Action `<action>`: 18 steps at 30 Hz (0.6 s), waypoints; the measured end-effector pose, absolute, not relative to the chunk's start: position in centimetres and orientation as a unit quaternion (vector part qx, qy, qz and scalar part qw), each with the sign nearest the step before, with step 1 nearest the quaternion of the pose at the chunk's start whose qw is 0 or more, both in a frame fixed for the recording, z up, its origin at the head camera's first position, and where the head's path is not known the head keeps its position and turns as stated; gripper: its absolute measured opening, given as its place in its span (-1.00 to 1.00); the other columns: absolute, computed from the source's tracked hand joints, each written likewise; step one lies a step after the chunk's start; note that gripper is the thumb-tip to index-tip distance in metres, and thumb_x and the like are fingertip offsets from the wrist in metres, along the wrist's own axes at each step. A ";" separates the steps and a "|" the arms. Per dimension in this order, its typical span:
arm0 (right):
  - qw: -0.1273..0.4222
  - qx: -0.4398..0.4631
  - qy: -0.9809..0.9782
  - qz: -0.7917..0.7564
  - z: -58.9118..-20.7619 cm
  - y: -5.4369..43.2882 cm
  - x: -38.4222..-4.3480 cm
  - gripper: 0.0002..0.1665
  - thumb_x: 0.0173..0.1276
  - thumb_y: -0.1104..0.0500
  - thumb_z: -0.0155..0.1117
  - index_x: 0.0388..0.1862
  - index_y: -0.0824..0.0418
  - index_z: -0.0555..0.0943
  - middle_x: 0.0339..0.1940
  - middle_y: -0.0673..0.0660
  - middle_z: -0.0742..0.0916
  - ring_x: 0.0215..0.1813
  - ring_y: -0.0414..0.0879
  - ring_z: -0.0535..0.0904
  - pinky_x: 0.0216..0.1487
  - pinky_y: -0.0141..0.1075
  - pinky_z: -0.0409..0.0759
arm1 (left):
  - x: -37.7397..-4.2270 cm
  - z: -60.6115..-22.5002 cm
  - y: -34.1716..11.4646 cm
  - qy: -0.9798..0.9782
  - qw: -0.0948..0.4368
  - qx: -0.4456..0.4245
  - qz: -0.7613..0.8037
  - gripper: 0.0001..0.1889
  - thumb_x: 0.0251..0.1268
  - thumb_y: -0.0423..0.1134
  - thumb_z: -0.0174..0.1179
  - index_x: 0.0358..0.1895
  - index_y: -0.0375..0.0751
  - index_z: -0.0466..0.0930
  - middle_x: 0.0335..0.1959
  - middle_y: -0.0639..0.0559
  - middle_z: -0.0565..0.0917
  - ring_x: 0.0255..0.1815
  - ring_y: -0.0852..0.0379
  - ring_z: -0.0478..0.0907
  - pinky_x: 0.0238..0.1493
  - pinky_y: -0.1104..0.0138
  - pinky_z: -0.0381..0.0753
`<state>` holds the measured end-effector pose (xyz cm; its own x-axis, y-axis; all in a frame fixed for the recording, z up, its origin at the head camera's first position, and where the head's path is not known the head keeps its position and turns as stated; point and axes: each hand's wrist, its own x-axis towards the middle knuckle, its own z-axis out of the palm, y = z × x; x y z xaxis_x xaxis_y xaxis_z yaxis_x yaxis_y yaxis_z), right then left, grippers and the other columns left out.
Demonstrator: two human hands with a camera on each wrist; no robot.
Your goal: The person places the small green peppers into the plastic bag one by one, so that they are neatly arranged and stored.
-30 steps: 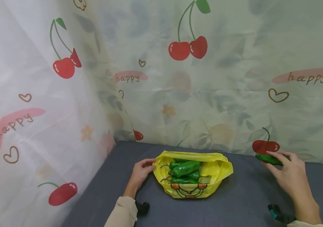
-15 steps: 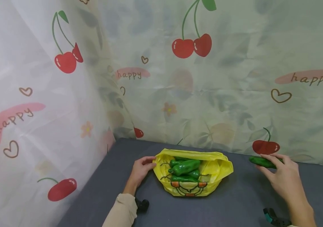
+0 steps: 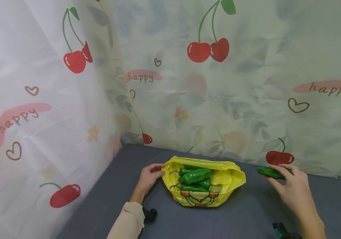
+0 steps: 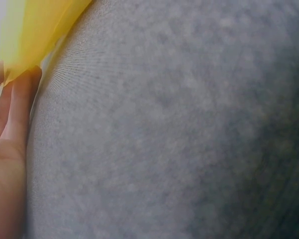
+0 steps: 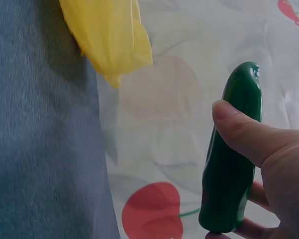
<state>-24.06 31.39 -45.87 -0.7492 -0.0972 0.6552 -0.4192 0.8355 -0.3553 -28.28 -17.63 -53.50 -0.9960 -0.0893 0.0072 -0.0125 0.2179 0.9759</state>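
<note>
A yellow plastic bag lies with its mouth agape on the dark grey table, a cartoon print on its front. Several green peppers are heaped inside it, some partly hidden by others. My left hand pinches the bag's left edge; the left wrist view shows the yellow film between thumb and fingers. To the bag's right, my right hand grips another green pepper above the table. That pepper appears whole in the right wrist view, the thumb across it and fingers behind.
The grey table ends at a back wall of printed cloth. A second cloth hangs along the left side. Dark wrist-worn devices show at the left wrist and the right wrist.
My right hand has moved left toward the bag with the pepper in its grip. The left hand keeps its hold on the bag's edge. The head view has shifted slightly.
</note>
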 end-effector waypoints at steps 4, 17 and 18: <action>0.314 0.145 -0.904 0.250 -45.8 30.7 -24.2 -0.37 -0.08 0.31 0.67 0.06 0.27 0.70 0.07 0.43 0.58 0.05 0.36 0.43 0.08 0.35 0.21 | -28.3 -53.5 -17.7 -0.778 0.029 0.031 -0.627 -0.71 0.34 -0.22 0.37 0.11 -0.01 0.74 0.13 -0.02 0.74 0.11 0.11 0.66 0.18 0.20 0.66; 0.296 0.179 -0.908 0.236 -45.1 28.4 -24.8 -0.38 -0.05 0.24 0.66 0.08 0.19 0.71 0.07 0.39 0.65 0.14 0.30 0.49 0.15 0.33 0.21 | -28.1 -53.4 -17.5 -0.774 0.037 0.029 -0.631 -0.69 0.32 -0.20 0.39 0.12 -0.06 0.74 0.14 -0.07 0.74 0.12 0.06 0.65 0.19 0.15 0.65; 0.297 0.182 -0.908 0.233 -45.0 28.2 -24.9 -0.38 -0.05 0.24 0.66 0.08 0.19 0.72 0.06 0.38 0.66 0.14 0.29 0.50 0.16 0.33 0.21 | -28.1 -53.4 -17.5 -0.774 0.036 0.028 -0.631 -0.69 0.33 -0.19 0.39 0.12 -0.06 0.74 0.14 -0.06 0.74 0.12 0.06 0.65 0.19 0.15 0.65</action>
<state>-24.88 28.22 -45.05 -0.7578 -0.1920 0.6236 -0.4690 0.8248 -0.3159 -28.14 -17.53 -53.35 -0.9958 -0.0891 0.0203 0.0019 0.2021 0.9794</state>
